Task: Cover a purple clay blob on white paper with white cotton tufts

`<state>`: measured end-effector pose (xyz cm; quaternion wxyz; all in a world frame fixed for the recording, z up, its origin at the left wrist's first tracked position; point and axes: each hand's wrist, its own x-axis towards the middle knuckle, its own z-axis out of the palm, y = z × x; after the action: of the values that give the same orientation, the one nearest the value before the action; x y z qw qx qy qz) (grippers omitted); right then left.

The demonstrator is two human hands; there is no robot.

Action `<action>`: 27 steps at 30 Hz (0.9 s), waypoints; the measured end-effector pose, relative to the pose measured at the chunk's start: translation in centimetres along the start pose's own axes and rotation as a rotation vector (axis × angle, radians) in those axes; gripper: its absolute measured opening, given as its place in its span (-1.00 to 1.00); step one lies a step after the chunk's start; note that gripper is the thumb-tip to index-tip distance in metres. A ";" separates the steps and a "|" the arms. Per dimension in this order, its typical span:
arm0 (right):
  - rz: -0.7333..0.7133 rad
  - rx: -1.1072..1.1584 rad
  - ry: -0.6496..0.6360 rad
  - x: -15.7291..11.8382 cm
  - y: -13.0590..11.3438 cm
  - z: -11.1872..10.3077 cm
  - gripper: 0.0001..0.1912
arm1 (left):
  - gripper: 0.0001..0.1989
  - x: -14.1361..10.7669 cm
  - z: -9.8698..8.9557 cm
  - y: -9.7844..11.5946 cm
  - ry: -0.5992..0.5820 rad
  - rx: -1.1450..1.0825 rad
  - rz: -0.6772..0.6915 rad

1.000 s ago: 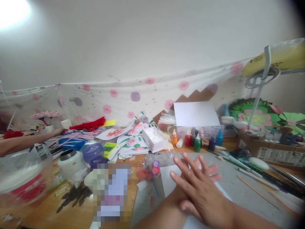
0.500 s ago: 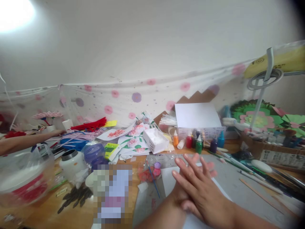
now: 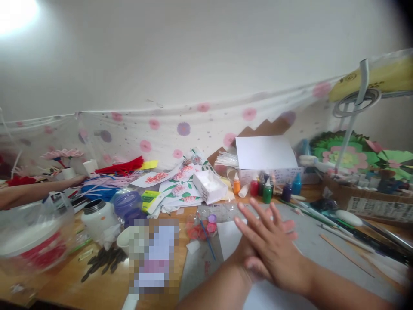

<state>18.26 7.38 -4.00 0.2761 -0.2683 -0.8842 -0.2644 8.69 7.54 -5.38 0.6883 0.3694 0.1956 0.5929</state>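
My right hand [image 3: 269,247] lies across my left hand [image 3: 243,252], palm against palm, with its fingers stretched and spread. Most of the left hand is hidden behind it; some of its fingertips show past the right hand's far side. I see nothing held between them. Both hands are above a white sheet of paper [image 3: 226,237] on a grey mat [image 3: 325,252]. To their left, a thin blue paintbrush [image 3: 208,242] rests against small round red and purple pieces [image 3: 196,231]. Beyond the hands stands a green paint bottle [image 3: 267,192].
More paint bottles [image 3: 254,186] stand behind the mat, near a white box [image 3: 209,187] and flower paintings [image 3: 180,187]. Brushes and sticks [image 3: 345,243] lie at the right. A white jar [image 3: 98,219] and a tub [image 3: 35,245] stand left. Another person's arm [image 3: 38,191] reaches in at far left.
The hands stay pressed together, with the right hand's fingers spread slightly more. The whole view has shifted a little.
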 end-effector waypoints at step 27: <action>-0.024 -0.026 0.002 0.1 -0.2 -0.1 -0.24 | -0.34 0.4 1.0 -0.8 -0.142 -0.176 -0.108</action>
<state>18.16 7.22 -3.93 0.2704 -0.2608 -0.8836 -0.2794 10.03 7.63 -5.28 0.7613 0.3375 0.1131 0.5420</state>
